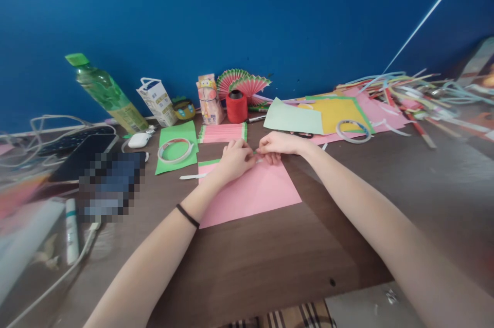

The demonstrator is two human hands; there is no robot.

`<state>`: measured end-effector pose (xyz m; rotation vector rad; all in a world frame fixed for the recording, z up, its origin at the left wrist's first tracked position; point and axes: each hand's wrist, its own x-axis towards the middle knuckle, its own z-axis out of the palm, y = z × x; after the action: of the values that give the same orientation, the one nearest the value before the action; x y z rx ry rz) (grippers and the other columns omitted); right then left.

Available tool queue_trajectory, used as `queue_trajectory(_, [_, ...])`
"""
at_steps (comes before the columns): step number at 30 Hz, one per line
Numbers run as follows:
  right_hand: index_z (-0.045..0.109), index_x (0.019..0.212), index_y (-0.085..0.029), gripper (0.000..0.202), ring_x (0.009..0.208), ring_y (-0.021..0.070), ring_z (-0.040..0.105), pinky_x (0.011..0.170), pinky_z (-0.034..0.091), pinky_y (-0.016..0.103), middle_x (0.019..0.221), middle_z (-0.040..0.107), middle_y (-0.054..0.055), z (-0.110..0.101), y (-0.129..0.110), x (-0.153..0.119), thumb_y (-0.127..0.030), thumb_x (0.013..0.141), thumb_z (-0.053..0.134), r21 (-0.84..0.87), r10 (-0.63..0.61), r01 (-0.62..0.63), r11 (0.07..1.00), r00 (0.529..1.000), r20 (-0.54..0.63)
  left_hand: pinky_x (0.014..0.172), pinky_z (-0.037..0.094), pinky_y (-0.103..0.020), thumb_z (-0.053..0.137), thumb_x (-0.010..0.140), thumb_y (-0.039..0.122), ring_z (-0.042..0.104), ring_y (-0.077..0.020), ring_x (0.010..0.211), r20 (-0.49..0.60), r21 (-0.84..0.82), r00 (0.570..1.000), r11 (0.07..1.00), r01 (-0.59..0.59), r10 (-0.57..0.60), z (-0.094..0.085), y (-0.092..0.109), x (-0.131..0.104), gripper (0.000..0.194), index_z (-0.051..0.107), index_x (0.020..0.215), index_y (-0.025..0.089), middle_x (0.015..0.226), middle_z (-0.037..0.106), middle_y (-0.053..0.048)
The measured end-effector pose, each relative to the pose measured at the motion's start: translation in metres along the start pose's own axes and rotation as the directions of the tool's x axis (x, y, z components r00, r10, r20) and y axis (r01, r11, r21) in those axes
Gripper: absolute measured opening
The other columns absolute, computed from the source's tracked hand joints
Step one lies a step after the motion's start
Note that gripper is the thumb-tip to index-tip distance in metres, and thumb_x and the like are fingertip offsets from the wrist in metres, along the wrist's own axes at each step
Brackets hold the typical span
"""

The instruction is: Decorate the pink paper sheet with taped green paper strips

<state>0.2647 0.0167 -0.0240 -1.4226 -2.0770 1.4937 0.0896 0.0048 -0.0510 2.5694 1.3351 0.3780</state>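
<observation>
A pink paper sheet [252, 192] with a green strip along its far edge lies flat on the table. My left hand [238, 158] rests on that far edge with its fingers curled together. Right beside it, at the far right corner, my right hand [276, 148] is closed in a pinch, fingertips nearly meeting those of the left. Whatever sits between the fingertips is too small to name. A thin white strip [192, 177] sticks out past the sheet's left edge. Just beyond is a pleated pink paper piece [223, 133] with green ends.
Left, a tape roll [175, 151] lies on green paper [165, 167]. Along the wall stand a green bottle [111, 94], a carton [157, 102], a red thread spool [236, 107] and pink paper fans [247, 85]. Another tape roll [353, 132] lies right, near yellow paper [339, 114].
</observation>
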Motion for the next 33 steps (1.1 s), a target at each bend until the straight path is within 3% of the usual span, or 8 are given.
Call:
queue_trajectory(13, [0.051,0.063,-0.014,0.027,0.038,0.0071,0.053,0.041,0.039,0.018,0.048,0.061,0.0,-0.001,0.004,0.002,-0.035,0.08,0.056,-0.004,-0.018,0.018,1.0,1.0,0.002,0.078,0.039,-0.039,0.048,0.079,0.031,0.046,-0.0253,0.093,-0.042,0.102,0.999,0.994,-0.027,0.031,0.0,0.005,-0.001,0.022,0.062,0.069,0.018,0.092,0.053,-0.008])
queue_trajectory(19, [0.05,0.065,-0.014,0.033,0.037,0.0065,0.051,0.04,0.038,0.017,0.046,0.06,0.001,-0.002,0.003,0.002,-0.042,0.081,0.054,0.039,-0.013,0.012,0.999,1.0,0.003,0.081,0.039,-0.036,0.046,0.082,0.03,0.049,-0.0211,0.087,-0.016,-0.059,0.997,0.995,-0.08,0.079,-0.009,-0.006,0.001,0.023,0.061,0.071,0.016,0.085,0.054,-0.006])
queue_trajectory(26, [0.051,0.071,-0.014,0.042,0.036,0.0076,0.051,0.036,0.036,0.018,0.048,0.061,0.003,-0.004,0.002,-0.001,-0.056,0.078,0.05,0.149,-0.032,0.029,0.988,0.999,0.016,0.071,0.04,-0.03,0.041,0.083,0.029,0.053,-0.0168,0.073,-0.051,-0.228,0.995,0.969,-0.092,0.083,-0.015,-0.015,0.003,0.023,0.058,0.074,0.016,0.075,0.054,-0.003])
queue_trajectory(33, [0.055,0.072,-0.014,0.028,0.042,0.008,0.055,0.04,0.039,0.018,0.055,0.064,0.002,-0.003,0.003,0.0,-0.042,0.075,0.06,0.097,-0.153,0.149,0.984,0.988,0.034,0.063,0.038,-0.027,0.038,0.081,0.028,0.053,-0.0162,0.068,0.042,-0.3,0.999,0.954,0.016,-0.003,-0.02,-0.011,0.002,0.023,0.056,0.071,0.017,0.072,0.059,-0.002])
